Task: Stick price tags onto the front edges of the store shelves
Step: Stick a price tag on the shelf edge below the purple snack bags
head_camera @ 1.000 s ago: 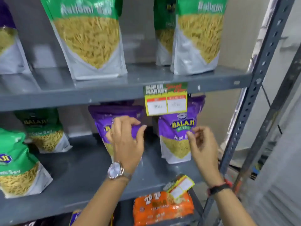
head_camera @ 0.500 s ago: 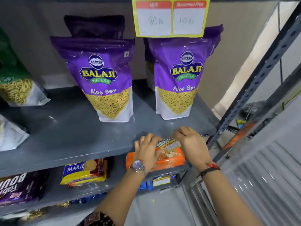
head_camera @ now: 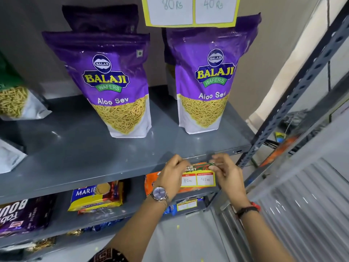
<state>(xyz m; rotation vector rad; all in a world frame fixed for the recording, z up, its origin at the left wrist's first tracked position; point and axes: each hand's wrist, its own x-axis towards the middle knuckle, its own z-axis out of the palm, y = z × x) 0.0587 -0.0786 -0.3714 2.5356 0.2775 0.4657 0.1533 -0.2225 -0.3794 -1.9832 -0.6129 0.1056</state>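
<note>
A yellow price tag [head_camera: 198, 176] with a green header and two white price boxes hangs against the front edge of the grey shelf [head_camera: 98, 176]. My left hand [head_camera: 172, 176], with a wristwatch, pinches the tag's left side. My right hand [head_camera: 225, 172] holds its upper right corner. Another tag [head_camera: 190, 11] with the same prices is stuck on the shelf above, at the frame's top. A third small tag [head_camera: 187, 205] sits on the edge of the shelf below.
Two purple Aloo Sev bags [head_camera: 113, 86] [head_camera: 209, 80] stand on the shelf. An orange pack [head_camera: 151, 183] and a Marie biscuit pack [head_camera: 96, 194] lie below. A slotted steel upright [head_camera: 294, 95] borders the right side, with a corrugated shutter [head_camera: 306, 205] beyond.
My view dropped from the upper shelf to the middle one. Both hands went down to the orange pack, picked up the tag lying there and lifted it to the shelf's front edge.
</note>
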